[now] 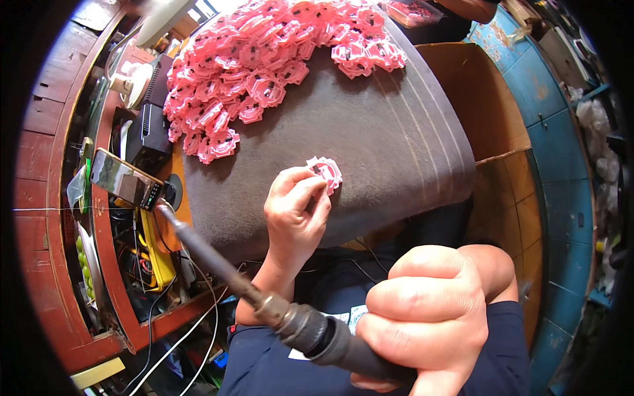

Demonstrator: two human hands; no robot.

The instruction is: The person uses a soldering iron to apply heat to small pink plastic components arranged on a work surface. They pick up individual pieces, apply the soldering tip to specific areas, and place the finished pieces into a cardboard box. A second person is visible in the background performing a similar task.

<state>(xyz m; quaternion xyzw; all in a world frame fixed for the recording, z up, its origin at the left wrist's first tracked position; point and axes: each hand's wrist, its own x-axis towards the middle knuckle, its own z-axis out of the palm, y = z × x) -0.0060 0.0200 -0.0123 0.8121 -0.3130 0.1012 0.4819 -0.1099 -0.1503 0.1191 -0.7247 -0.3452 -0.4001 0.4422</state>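
A small pink-and-white plastic piece (pixel 329 169) with a notched outline sits on the dark grey work surface (pixel 370 142). At its near-left edge my left hand (pixel 297 201) is closed in a pinch, thumb and fingertips on the piece. Close to the camera, my right hand (pixel 429 307) is wrapped in a fist round the black handle of a soldering iron (pixel 281 313). The iron's long metal barrel points up and left, with its far end near the phone. A large heap of similar pink pieces (pixel 244 72), many with small dark parts, covers the far side.
A phone (pixel 124 178) stands at the left beside a black box (pixel 148 135). Cables and a yellow case (pixel 157 254) fill the red wooden shelving. An open cardboard box (pixel 485 99) is on the right, before blue panels (pixel 561 158). Another person's arm (pixel 472 8) shows at the top.
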